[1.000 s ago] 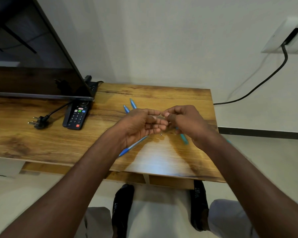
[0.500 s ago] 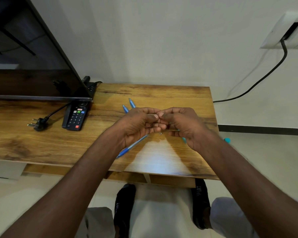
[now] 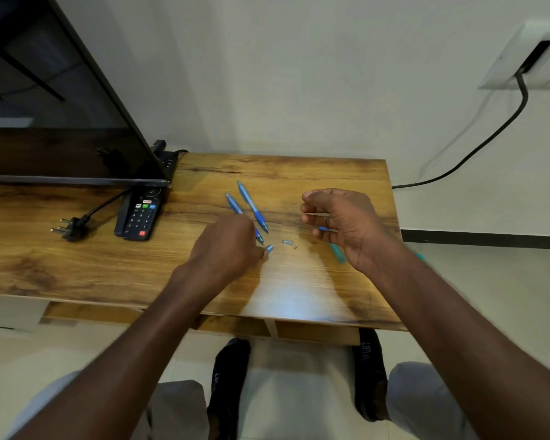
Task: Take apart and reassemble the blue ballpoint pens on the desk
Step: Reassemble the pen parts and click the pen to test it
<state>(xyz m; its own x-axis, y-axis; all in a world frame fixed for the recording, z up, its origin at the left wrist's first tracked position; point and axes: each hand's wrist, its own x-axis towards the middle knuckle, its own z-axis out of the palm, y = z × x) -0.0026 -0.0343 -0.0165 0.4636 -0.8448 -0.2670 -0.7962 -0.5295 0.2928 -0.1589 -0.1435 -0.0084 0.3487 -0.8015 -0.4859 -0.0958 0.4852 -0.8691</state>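
Two whole blue pens lie side by side on the wooden desk (image 3: 299,281): one pen (image 3: 252,206) in full view, the other pen (image 3: 232,203) partly under my left hand (image 3: 226,246). My left hand is knuckles-up, its fingertips pinching a short blue pen piece (image 3: 269,248) against the desk. Two tiny loose parts (image 3: 287,242) lie just to its right. My right hand (image 3: 340,220) hovers above the desk with curled fingers, pinching a thin pen part with a blue end (image 3: 323,229). A teal barrel (image 3: 337,254) lies under that hand.
A black remote (image 3: 140,214) and a loose plug (image 3: 72,228) lie at the left, in front of a screen (image 3: 61,122). A black cable (image 3: 477,147) runs along the wall on the right. My feet are below the desk's front edge.
My hands were together at the middle of the desk and have come apart. The left went down to the desk; the right rose to the right with the thin part.
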